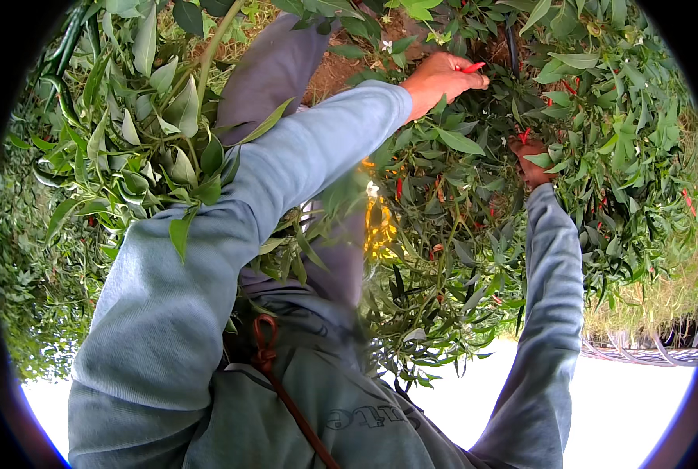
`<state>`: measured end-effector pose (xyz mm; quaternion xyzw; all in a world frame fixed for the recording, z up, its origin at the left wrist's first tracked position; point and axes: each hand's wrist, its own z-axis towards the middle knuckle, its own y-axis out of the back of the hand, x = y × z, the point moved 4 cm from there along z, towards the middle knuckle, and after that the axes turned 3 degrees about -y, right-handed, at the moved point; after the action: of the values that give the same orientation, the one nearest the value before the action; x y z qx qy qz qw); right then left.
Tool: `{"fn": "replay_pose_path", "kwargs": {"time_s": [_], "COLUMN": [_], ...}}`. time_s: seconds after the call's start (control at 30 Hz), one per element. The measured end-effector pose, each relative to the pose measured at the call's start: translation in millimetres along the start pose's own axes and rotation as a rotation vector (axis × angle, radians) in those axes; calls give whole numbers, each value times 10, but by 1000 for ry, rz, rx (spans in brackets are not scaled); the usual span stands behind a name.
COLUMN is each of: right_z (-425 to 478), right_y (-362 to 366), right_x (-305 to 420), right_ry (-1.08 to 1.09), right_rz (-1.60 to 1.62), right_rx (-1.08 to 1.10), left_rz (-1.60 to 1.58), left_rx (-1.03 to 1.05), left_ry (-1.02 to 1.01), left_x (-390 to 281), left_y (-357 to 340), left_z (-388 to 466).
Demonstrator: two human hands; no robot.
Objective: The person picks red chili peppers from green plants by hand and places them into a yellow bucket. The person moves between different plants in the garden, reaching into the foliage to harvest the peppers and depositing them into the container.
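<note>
My left hand [446, 82] reaches across to the upper middle, with a slim red chili pepper [474, 67] held between thumb and fingers. Lower and to the right, my right hand [533, 161] is among the leaves, partly covered by them. Small red chili peppers [523, 135] show at its fingertips, and its fingers look closed on them. Around both hands stand leafy chili pepper plants [460, 140] with small white flowers. More red chilies [569, 87] hang in the foliage to the right.
A leafy branch [208, 58] lies over my left sleeve. Long green peppers [64, 99] hang at the far left. Something bright yellow [379, 228] shows through leaves beside my leg. A dark pipe or hose [511, 50] stands near the top. Bare soil [331, 70] lies beyond my knee.
</note>
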<state>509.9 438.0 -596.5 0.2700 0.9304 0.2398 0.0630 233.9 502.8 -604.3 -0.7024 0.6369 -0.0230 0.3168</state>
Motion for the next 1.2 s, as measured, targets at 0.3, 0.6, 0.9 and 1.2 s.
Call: {"fn": "replay_pose_path", "kwargs": {"time_s": [0.3, 0.6, 0.9, 1.2], "right_z": [-667, -728, -932, -3273], "right_y": [332, 91, 223, 1080], "right_x": [1338, 1691, 2019, 1129], "right_ry": [-235, 89, 422, 368], "right_rz": [911, 984, 146, 912], "right_rx": [280, 92, -503, -827], "left_rz": [207, -154, -157, 485], "left_rx": [127, 244, 234, 599], "left_ry": [-15, 69, 162, 169], "left_x": [-54, -216, -137, 179], "left_y": [-142, -229, -252, -374], "left_z": [-76, -179, -223, -269]}}
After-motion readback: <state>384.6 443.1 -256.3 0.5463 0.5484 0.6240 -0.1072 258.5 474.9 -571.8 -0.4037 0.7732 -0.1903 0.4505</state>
